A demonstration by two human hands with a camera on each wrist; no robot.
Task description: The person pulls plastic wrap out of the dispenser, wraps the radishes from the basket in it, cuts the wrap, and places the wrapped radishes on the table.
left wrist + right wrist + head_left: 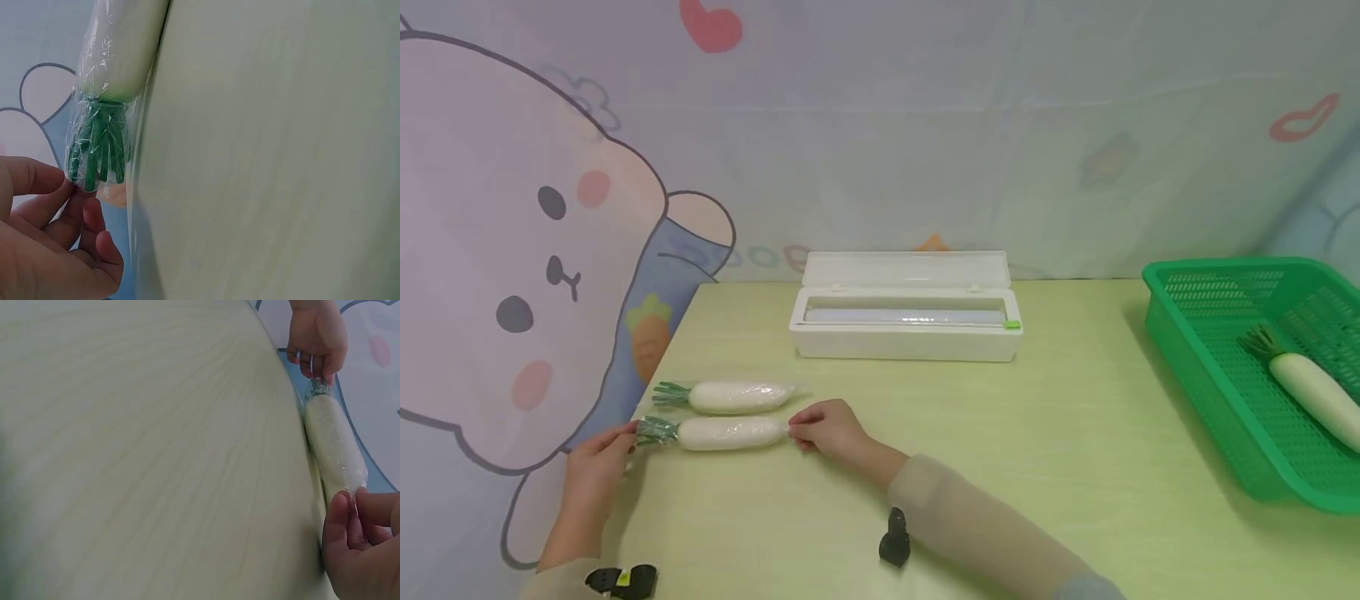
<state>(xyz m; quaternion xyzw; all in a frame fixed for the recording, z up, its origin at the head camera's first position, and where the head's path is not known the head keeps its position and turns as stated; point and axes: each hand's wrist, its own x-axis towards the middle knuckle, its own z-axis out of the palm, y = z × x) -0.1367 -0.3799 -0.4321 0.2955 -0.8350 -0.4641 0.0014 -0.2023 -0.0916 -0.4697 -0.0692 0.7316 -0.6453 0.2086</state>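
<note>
A white radish [730,434] wrapped in clear plastic film lies at the left of the table, its cut green stems [100,147] pointing left. My left hand [597,467] pinches the film at the stem end between thumb and fingers. At the opposite tip, my right hand [829,429] pinches the film's end, as the right wrist view also shows. Just behind this radish and parallel to it lies a second film-wrapped radish [741,397], touched by neither hand.
At the back of the table [1075,400] stands a white cling film dispenser [906,343], lid raised, with a film roll [902,317] inside. A green plastic basket [1210,392] at the right holds an unwrapped radish [1317,392]. A printed cloth [887,167] hangs behind the table.
</note>
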